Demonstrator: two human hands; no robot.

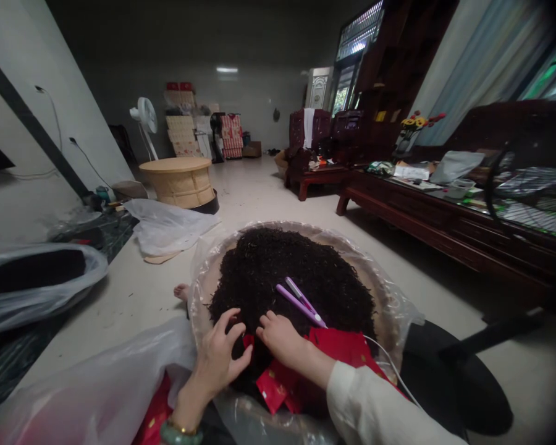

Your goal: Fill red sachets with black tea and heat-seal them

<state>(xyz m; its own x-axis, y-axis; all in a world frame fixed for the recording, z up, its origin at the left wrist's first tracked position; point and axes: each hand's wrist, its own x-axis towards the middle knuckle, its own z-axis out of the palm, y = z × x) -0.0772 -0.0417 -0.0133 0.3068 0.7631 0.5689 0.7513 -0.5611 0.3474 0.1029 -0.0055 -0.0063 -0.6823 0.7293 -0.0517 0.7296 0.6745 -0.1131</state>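
Note:
A heap of dark loose tea leaves [269, 259] fills a round, plastic-lined basket [389, 303] in front of me. My left hand [222, 349] is over its near left edge, thumb and fingers curved but apart. Beside it, my right hand [280, 339] is closed, fingertips curled down at the leaves; whatever they hold is hidden. A small red bit of a packet [248, 341] shows between the hands. Red packets [338, 346] lie under and beside my right forearm. A purple hair straightener [301, 303] rests on the heap, its jaws apart, with a white cord [389, 358] running right.
At the lower left, a clear plastic bag [115, 377] covers more red packets. Another bag [92, 272] holding dark material stands farther left. A black round stand base [463, 377] is on the right, below a long wooden table [435, 228]. A drum-shaped stool [178, 185] stands ahead.

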